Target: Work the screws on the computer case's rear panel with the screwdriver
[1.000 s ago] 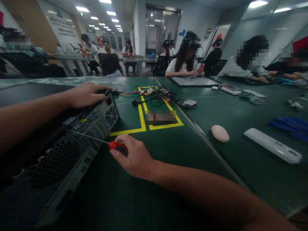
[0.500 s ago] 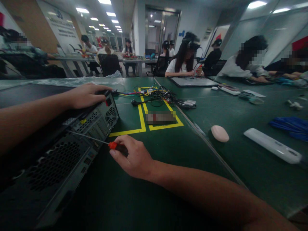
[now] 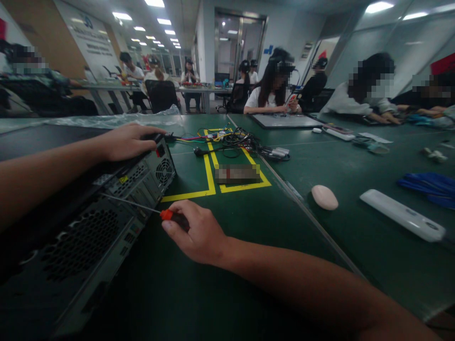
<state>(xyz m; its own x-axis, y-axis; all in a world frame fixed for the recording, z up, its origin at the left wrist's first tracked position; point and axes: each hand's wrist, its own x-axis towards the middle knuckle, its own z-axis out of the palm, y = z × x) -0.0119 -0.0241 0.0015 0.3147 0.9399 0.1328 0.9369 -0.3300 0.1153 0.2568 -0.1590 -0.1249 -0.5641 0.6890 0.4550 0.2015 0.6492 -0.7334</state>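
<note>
A black desktop computer case [image 3: 117, 222] lies at the left of the green table, its metal rear panel with vents and ports turned toward the right. My left hand [image 3: 131, 141] rests flat on the case's top near the far rear corner, fingers stretched out. In my right hand [image 3: 199, 232] is a screwdriver [image 3: 166, 215] with an orange and dark handle, gripped between thumb and fingers. Its long thin shaft points left, and the tip meets the upper edge of the rear panel. Whether a screw sits under the tip is too small to tell.
Beyond the case, a tangle of cables [image 3: 241, 139] lies on yellow tape marks, near a blurred-out flat object [image 3: 237, 174]. To the right are a pinkish rounded object [image 3: 324, 197], a long white device [image 3: 401, 215] and blue cloth-like material [image 3: 428, 187]. Several people sit at tables beyond.
Both my hands, the screwdriver and the case look almost the same as before. In the background, people's hands have shifted slightly.
</note>
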